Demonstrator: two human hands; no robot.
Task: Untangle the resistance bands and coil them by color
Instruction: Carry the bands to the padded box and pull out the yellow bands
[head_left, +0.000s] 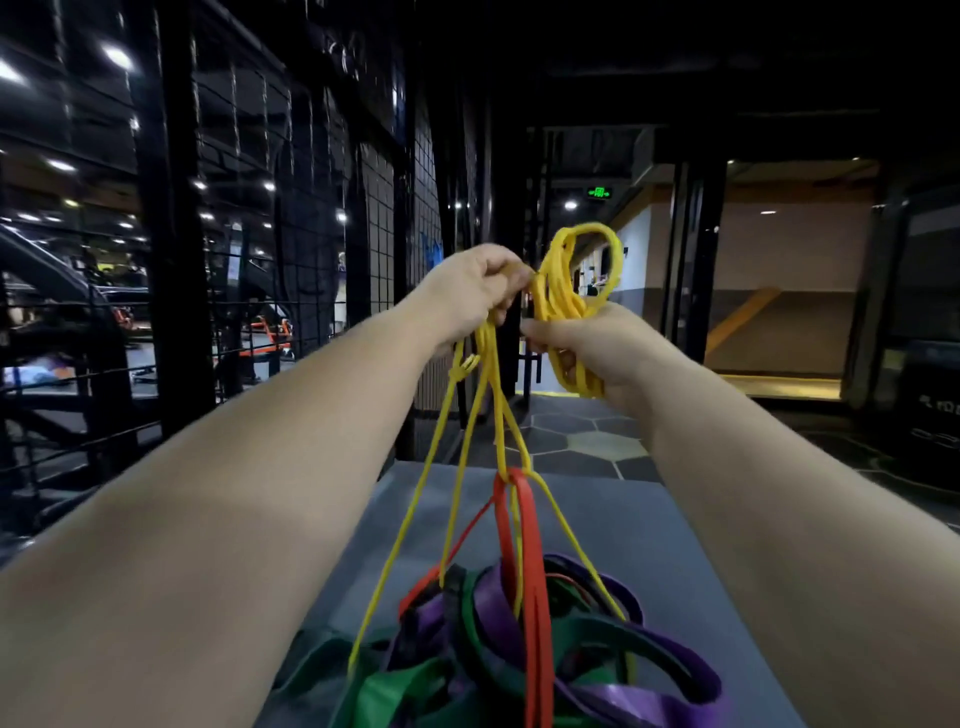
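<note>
Both hands are raised above a grey bench (649, 525). My right hand (597, 348) grips a coil of thin yellow bands (571, 291) that loops above and below its fingers. My left hand (472, 291) pinches yellow strands beside the coil. From it several yellow strands (457, 467) hang taut down into a tangled pile. A red band (524, 545) is lifted by the yellow strands where they cross. The pile of purple bands (670, 649) and green bands (395, 691) lies on the bench below.
A black wire-mesh cage wall (291, 218) rises at left, with gym machines behind it. Black posts (696, 249) stand ahead. Hexagon-patterned flooring (587, 441) lies beyond the bench's far edge, and a lit corridor opens at right.
</note>
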